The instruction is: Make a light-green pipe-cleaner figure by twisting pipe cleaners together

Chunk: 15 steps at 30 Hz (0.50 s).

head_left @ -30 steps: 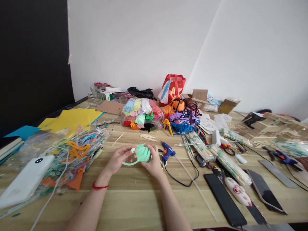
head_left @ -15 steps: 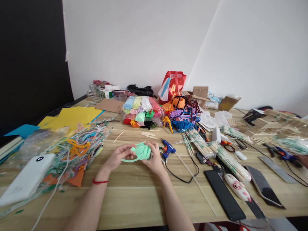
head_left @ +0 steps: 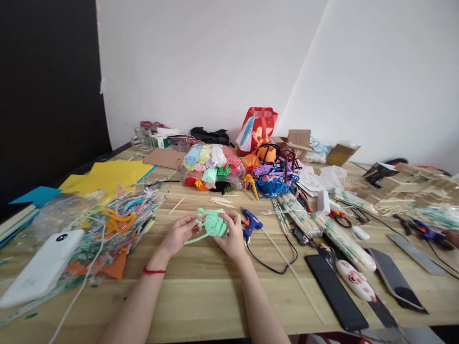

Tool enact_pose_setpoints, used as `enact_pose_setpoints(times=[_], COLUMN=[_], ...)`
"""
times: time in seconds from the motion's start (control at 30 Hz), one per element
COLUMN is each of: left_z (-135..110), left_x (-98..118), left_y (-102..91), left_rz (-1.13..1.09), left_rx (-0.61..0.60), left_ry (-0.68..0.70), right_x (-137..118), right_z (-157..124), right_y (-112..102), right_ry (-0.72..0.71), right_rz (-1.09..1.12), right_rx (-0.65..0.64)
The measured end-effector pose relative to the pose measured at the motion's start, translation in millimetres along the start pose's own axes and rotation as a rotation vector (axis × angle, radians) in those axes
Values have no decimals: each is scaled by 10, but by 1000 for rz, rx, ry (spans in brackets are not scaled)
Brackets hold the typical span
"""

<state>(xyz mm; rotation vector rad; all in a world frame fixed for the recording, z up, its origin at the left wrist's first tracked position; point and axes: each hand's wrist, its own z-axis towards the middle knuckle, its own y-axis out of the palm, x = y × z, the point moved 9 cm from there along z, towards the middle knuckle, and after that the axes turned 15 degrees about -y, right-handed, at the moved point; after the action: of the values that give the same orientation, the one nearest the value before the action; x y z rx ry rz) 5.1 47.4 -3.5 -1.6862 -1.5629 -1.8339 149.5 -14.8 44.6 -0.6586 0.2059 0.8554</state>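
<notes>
A bundle of mint-green pipe cleaners [head_left: 215, 223], wound into a rounded shape, is held just above the wooden table in front of me. My right hand [head_left: 230, 236] grips it from the right side, thumb below and fingers behind. On the left, my left hand [head_left: 182, 234] pinches a part of the same green bundle between thumb and fingertips. One loose green strand sticks out below the left fingers. A red string bracelet circles my left wrist. Beside my right hand lies a blue glue gun [head_left: 251, 222].
Behind lies a bag of coloured pipe cleaners [head_left: 212, 167]. A heap of scraps [head_left: 125, 215] and a white power bank [head_left: 45, 267] are at left. Wooden stick packs [head_left: 346, 243] and a black phone [head_left: 335, 291] lie right. Another person's hand [head_left: 452, 236] shows at the right edge.
My left hand has shifted slightly right with its fingers drawn closer together. The loose green strand, curved before, now slants straighter. The right hand keeps its grip.
</notes>
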Motion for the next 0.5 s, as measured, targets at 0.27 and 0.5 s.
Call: enact_pose_setpoints(times=[0.27,0.5], left_z=[47,19], left_x=[-62,34], left_y=[-15,-47], left_rz=[-92,-10], left_rx=[11,91], left_ry=[-18,45], right_x=[46,127], right_z=[-18,-40], right_y=[-24,-106], right_ry=[56,125], right_rz=[31,1], right_rx=[71,151])
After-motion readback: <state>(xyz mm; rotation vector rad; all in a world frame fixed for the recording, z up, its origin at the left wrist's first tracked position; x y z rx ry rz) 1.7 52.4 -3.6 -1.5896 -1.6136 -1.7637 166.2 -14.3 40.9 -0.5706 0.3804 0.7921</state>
